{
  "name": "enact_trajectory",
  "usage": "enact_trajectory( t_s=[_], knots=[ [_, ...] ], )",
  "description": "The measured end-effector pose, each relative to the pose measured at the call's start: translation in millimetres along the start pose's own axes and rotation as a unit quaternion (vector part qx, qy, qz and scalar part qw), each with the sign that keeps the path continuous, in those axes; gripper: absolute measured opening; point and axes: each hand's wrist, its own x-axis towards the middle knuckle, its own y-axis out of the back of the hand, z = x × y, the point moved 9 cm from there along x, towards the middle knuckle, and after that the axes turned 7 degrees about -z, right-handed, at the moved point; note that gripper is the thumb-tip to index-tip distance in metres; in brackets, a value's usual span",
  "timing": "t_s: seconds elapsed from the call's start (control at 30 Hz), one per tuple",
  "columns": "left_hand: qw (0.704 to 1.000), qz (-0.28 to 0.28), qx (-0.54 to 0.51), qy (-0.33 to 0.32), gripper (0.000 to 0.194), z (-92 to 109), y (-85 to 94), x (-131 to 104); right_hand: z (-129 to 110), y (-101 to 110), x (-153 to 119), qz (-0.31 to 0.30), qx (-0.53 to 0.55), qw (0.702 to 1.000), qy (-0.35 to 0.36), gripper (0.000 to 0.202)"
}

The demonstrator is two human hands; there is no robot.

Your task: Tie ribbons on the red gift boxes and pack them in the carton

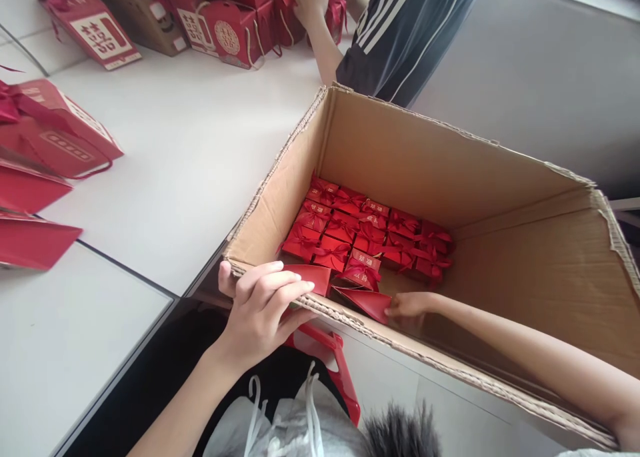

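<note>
A large open cardboard box [400, 130] stands in front of me. My left hand [263, 304] is closed over its near rim at the left corner, fingers on the inner side. Inside, my right hand [410, 307] reaches down by the near wall and pinches the edge of a red paper gift box [367, 302], whose top looks open. Another plain red piece [315, 278] lies beside it, partly behind my left fingers. Several small red gift boxes [343, 225] with ribbon bows sit in rows on the bottom. My right fingertips are partly hidden.
Red gift boxes with rope handles [235, 34] stand at the back of the white table [175, 124]. More red boxes [60, 130] are at the left. A co-worker's hands [313, 4] handle a red box at the back. Below the carton is a red stool [345, 370].
</note>
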Motion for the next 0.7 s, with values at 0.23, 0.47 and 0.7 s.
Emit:
enact_trajectory(
  t_s=[0.23,0.47,0.7],
  knots=[
    [0.997,-0.017,-0.068,0.045,0.024,1.8,-1.8,0.9,-146.2,71.2,-87.0,0.134,-0.228,0.955,0.135,0.024],
    [0.936,-0.130,-0.308,0.109,0.022,-12.7,24.6,-12.6,-306.4,66.8,-184.5,0.357,-0.271,0.813,0.371,0.028],
    [0.945,0.126,-0.175,0.247,0.018,-54.8,147.1,-107.9,-429.1,-53.6,-185.7,0.217,-0.481,0.734,0.426,0.026]
  ],
)
